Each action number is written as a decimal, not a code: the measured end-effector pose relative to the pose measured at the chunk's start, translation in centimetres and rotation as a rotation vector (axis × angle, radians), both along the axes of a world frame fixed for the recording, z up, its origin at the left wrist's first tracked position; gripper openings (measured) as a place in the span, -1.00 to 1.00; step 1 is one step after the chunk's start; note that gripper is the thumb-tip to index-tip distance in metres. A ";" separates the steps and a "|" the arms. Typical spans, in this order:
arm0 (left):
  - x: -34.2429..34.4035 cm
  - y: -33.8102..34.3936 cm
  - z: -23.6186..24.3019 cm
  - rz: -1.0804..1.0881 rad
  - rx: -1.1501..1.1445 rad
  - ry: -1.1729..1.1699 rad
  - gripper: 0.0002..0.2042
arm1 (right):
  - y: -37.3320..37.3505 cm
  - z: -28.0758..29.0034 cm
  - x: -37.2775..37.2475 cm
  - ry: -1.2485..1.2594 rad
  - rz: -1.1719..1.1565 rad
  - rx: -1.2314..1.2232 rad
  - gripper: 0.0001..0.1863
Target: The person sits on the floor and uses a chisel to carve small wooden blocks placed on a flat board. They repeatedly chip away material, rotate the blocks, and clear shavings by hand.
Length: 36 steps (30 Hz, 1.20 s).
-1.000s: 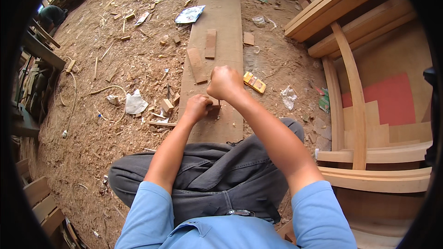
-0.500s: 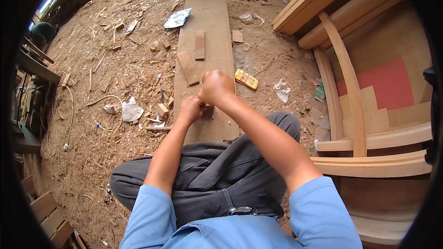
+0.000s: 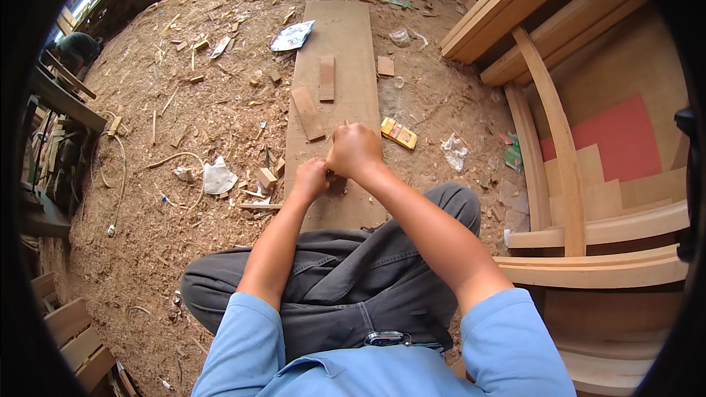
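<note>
Under both fists [image 3: 354, 148], whatever's gripped stays hidden

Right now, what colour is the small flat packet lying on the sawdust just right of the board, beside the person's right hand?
Yellow with orange-red patches; the packet shows in the head view.

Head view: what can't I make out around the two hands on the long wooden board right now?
- Whatever the left hand and right hand work on: covered by both fists; their grip cannot be told.
- Near end of the long wooden board: hidden by the hands and the grey-trousered knees.
- Small yellow flat packet: too small to identify.
- Curved pale wooden frame: cut off by the dark rim.
</note>
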State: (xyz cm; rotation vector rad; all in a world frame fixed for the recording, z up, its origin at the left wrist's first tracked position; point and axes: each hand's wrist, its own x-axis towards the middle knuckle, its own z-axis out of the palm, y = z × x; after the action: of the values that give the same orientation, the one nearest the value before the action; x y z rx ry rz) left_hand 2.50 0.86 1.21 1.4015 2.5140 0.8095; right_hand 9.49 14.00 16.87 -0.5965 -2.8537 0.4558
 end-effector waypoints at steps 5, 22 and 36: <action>0.0 0.0 -0.1 -0.035 -0.064 0.047 -0.84 | 0.9 0.1 0.2 -0.003 -0.062 -0.057 -0.83; 0.0 0.1 -0.3 -0.033 -0.064 0.019 -0.84 | 1.2 -0.4 0.9 -0.062 -0.010 -0.041 -0.79; -0.1 0.1 -0.7 -0.034 -0.077 0.009 -0.84 | 1.2 -0.8 0.9 -0.013 -0.080 -0.037 -0.80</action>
State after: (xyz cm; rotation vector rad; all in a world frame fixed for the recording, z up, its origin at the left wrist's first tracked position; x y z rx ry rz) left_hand 2.41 0.92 0.56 1.4222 2.4920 0.6936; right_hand 10.35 15.23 16.11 -0.7200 -2.8273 0.4942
